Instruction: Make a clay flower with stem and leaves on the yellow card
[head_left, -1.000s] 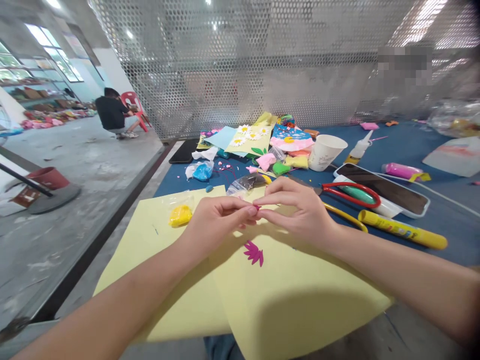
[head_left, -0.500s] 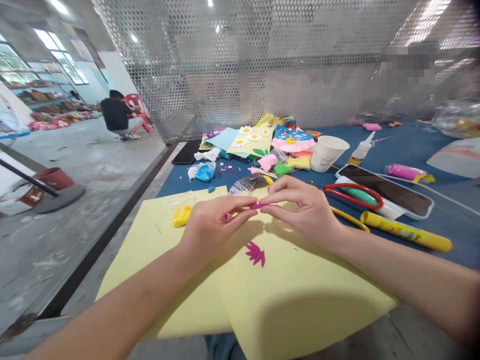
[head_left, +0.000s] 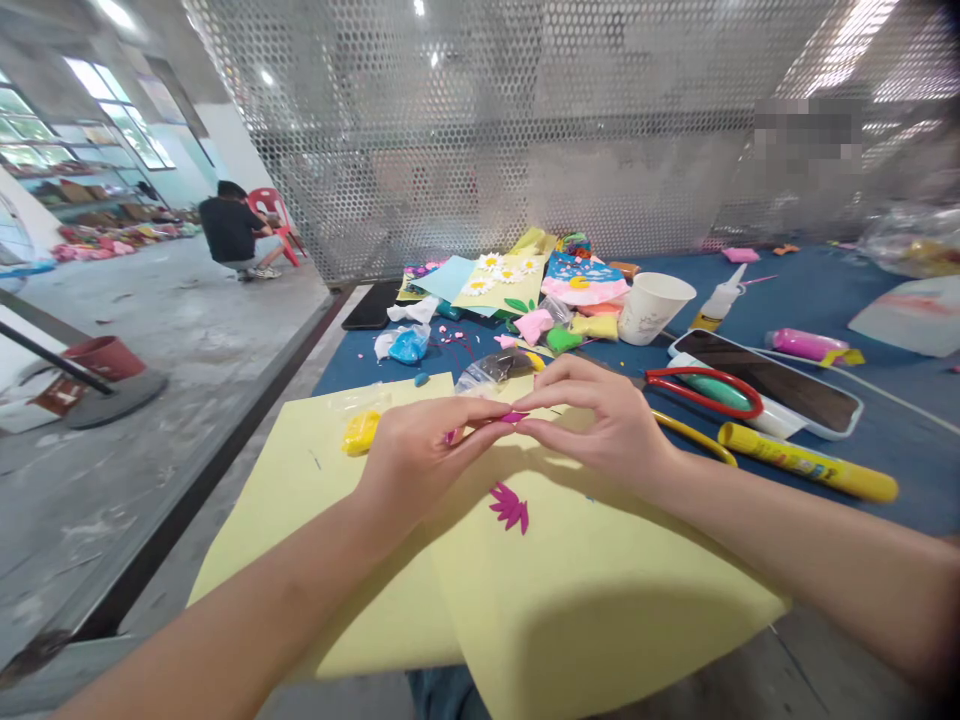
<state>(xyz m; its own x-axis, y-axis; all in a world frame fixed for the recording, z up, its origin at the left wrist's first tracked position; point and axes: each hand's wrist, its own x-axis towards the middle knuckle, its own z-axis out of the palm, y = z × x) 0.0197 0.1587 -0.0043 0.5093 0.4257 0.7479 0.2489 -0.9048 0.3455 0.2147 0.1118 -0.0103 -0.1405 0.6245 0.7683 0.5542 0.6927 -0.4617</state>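
Observation:
A small magenta clay piece (head_left: 513, 417) is pinched between the fingertips of my left hand (head_left: 424, 445) and my right hand (head_left: 604, 415). More magenta shows inside the curl of my left fingers. Below the hands, a magenta clay shape with pointed petals (head_left: 510, 508) lies on the yellow paper (head_left: 570, 590). Yellow clay in a clear bag (head_left: 361, 432) rests left of my left hand. Just beyond the hands is a clear bag with dark clay (head_left: 504, 367).
Right of my right hand are red-handled scissors (head_left: 754, 385), a phone (head_left: 780, 378) and a yellow tube (head_left: 810, 462). Farther back stand a paper cup (head_left: 654, 305) and a glue bottle (head_left: 720, 298). Daisy-decorated paper (head_left: 499, 280) lies behind. A person (head_left: 234, 230) squats at far left.
The fingertips have shifted slightly around the small magenta piece, which now sits a little lower and looks more angled. The petal shape still lies on the paper.

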